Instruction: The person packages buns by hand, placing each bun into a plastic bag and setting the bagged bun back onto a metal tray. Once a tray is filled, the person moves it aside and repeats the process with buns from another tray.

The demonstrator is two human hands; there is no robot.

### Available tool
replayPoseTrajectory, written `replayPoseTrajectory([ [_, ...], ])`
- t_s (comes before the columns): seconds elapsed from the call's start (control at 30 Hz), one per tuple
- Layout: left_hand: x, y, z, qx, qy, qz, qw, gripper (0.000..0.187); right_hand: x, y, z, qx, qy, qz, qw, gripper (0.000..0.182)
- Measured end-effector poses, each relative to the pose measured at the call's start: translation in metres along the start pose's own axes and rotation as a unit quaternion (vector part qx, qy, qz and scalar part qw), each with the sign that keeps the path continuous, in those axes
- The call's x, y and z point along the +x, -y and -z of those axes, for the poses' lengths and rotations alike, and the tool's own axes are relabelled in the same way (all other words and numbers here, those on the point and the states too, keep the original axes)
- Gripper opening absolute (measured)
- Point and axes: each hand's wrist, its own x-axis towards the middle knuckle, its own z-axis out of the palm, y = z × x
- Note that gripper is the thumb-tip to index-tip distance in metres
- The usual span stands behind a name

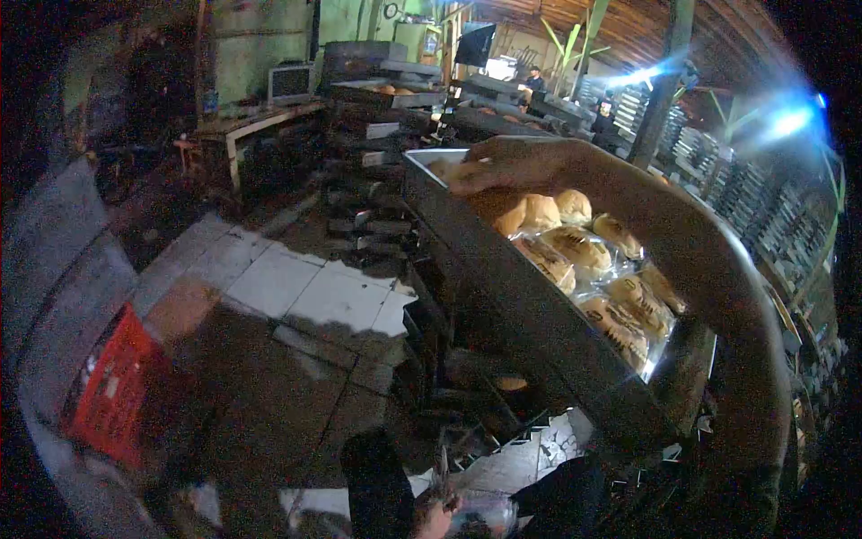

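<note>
My right hand (507, 166) reaches over a deep dark metal tray (539, 310), its fingers curled on a bread roll at the far end. The roll itself is mostly covered by the hand. Bare golden rolls (540, 214) lie in the tray beyond several rolls in clear printed plastic bags (624, 314). At the bottom of the view, close to my lap, is my left hand (435, 519), partly cut off and dim. It appears closed on a clear plastic bag (485, 515), whose contents I cannot make out.
Stacked dark trays (377, 171) stand behind and beneath the tray. A red plastic crate (112, 386) sits at left on the floor. A wooden table (260, 121) bears a small boxy appliance (290, 83). Tall tray stacks (763, 180) line the right; another person (536, 79) stands far back.
</note>
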Motion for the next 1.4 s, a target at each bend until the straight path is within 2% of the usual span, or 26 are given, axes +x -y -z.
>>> replayPoseTrajectory([
  [0.1,0.001,-0.004,-0.008,-0.084,-0.012,0.007,0.996,0.021,-0.044,0.018,-0.020,-0.047,-0.092,0.028,0.994,0.056],
  [0.17,-0.006,-0.002,-0.008,-0.125,0.017,0.013,0.992,0.018,-0.100,0.032,-0.030,-0.053,-0.197,0.042,0.978,0.055],
  [0.23,-0.026,-0.004,-0.010,0.103,0.006,-0.139,0.985,0.015,-0.170,0.032,-0.051,-0.008,-0.343,0.032,0.939,0.054],
  [0.27,-0.033,-0.005,-0.010,0.215,0.004,-0.212,0.953,0.013,-0.206,0.023,-0.071,0.033,-0.416,0.015,0.909,0.053],
  [0.33,-0.028,-0.011,-0.004,0.323,0.044,-0.271,0.906,0.011,-0.266,-0.015,-0.134,0.164,-0.531,-0.036,0.830,0.052],
  [0.37,-0.035,-0.028,-0.021,0.224,0.109,-0.212,0.945,0.011,-0.291,-0.034,-0.171,0.234,-0.569,-0.057,0.786,0.051],
  [0.4,-0.040,-0.038,-0.033,0.121,0.171,-0.152,0.966,0.010,-0.307,-0.053,-0.214,0.315,-0.587,-0.086,0.741,0.051],
  [0.43,-0.046,-0.044,-0.041,0.124,0.174,-0.142,0.966,0.010,-0.315,-0.069,-0.254,0.394,-0.592,-0.114,0.694,0.050],
  [0.5,-0.052,-0.049,-0.052,0.207,0.117,-0.161,0.958,0.009,-0.322,-0.087,-0.323,0.541,-0.565,-0.181,0.596,0.049],
  [0.53,-0.041,-0.040,-0.043,0.250,0.183,-0.216,0.926,0.011,-0.320,-0.096,-0.345,0.592,-0.532,-0.213,0.567,0.048],
  [0.57,-0.039,-0.041,-0.046,0.260,0.194,-0.207,0.923,0.011,-0.318,-0.099,-0.359,0.625,-0.499,-0.239,0.551,0.048],
  [0.63,-0.040,-0.045,-0.056,0.382,0.231,-0.215,0.869,0.013,-0.311,-0.125,-0.376,0.603,-0.344,-0.235,0.680,0.044],
  [0.67,-0.042,-0.049,-0.062,0.388,0.232,-0.212,0.866,0.013,-0.309,-0.124,-0.382,0.592,-0.307,-0.240,0.706,0.046],
  [0.73,-0.058,-0.063,-0.078,0.536,0.188,-0.114,0.815,0.015,-0.304,-0.118,-0.379,0.597,-0.263,-0.206,0.730,0.051],
  [0.83,-0.073,-0.081,-0.073,0.548,0.202,-0.068,0.809,0.017,-0.304,-0.126,-0.393,0.595,-0.208,-0.161,0.760,0.058],
  [0.87,-0.077,-0.085,-0.072,0.494,0.187,-0.011,0.849,0.020,-0.300,-0.127,-0.394,0.597,-0.191,-0.121,0.769,0.063],
  [0.9,-0.081,-0.088,-0.076,0.495,0.173,-0.013,0.851,0.020,-0.292,-0.124,-0.398,0.602,-0.178,-0.115,0.770,0.063],
  [0.97,-0.087,-0.098,-0.091,0.384,0.250,-0.013,0.889,0.025,-0.271,-0.106,-0.407,0.528,-0.171,-0.237,0.797,0.070],
  [1.03,-0.071,-0.117,-0.074,0.579,0.110,-0.142,0.796,0.026,-0.259,-0.120,-0.416,0.541,-0.174,-0.220,0.793,0.069],
  [1.1,-0.087,-0.153,-0.097,0.594,-0.180,-0.128,0.773,0.026,-0.253,-0.118,-0.406,0.637,-0.351,-0.226,0.647,0.064],
  [1.13,-0.084,-0.143,-0.080,0.522,-0.225,-0.117,0.814,0.030,-0.252,-0.111,-0.399,0.657,-0.375,-0.205,0.621,0.061],
  [1.17,-0.089,-0.128,-0.079,0.485,-0.194,-0.156,0.839,0.040,-0.242,-0.106,-0.405,0.659,-0.372,-0.198,0.623,0.061],
  [1.23,-0.088,-0.093,-0.092,0.382,-0.094,-0.180,0.902,0.049,-0.228,-0.091,-0.423,0.515,-0.414,-0.127,0.740,0.065],
  [1.3,-0.075,-0.056,-0.085,0.224,-0.042,-0.149,0.962,0.057,-0.218,-0.055,-0.425,0.300,-0.262,-0.004,0.917,0.078],
  [1.37,-0.060,-0.062,-0.088,0.021,0.056,-0.035,0.998,0.059,-0.199,-0.037,-0.430,0.193,-0.264,0.093,0.940,0.090],
  [1.4,-0.063,-0.049,-0.081,0.008,0.085,0.000,0.996,0.061,-0.202,-0.037,-0.429,0.151,-0.228,0.087,0.958,0.096],
])
